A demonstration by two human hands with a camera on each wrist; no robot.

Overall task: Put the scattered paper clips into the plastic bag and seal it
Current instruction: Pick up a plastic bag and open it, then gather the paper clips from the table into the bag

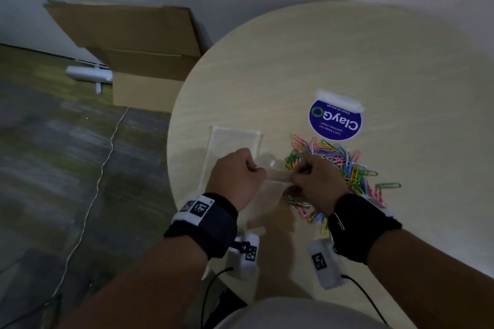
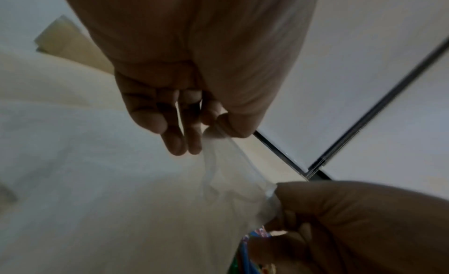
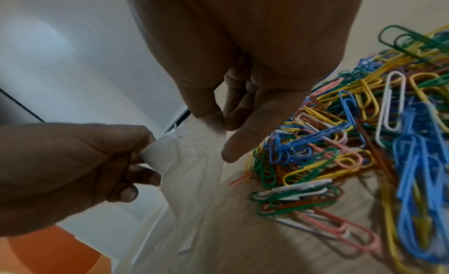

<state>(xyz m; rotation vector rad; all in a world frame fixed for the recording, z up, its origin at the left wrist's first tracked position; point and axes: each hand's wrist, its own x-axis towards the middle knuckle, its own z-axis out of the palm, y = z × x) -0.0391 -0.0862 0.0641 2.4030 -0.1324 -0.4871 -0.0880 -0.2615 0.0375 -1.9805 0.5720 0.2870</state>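
Observation:
A small clear plastic bag is stretched between my two hands just above the round table. My left hand pinches one edge of the bag's mouth between thumb and forefinger. My right hand pinches the opposite edge. In the right wrist view the bag hangs crumpled between them, and I see nothing inside it. A heap of coloured paper clips lies on the table right of the bag and under my right wrist.
A whitish flat packet lies on the table behind my left hand. A round blue sticker sits beyond the clips. The table's left edge is close to my left hand. On the floor are a cardboard box, a white roll and a cable.

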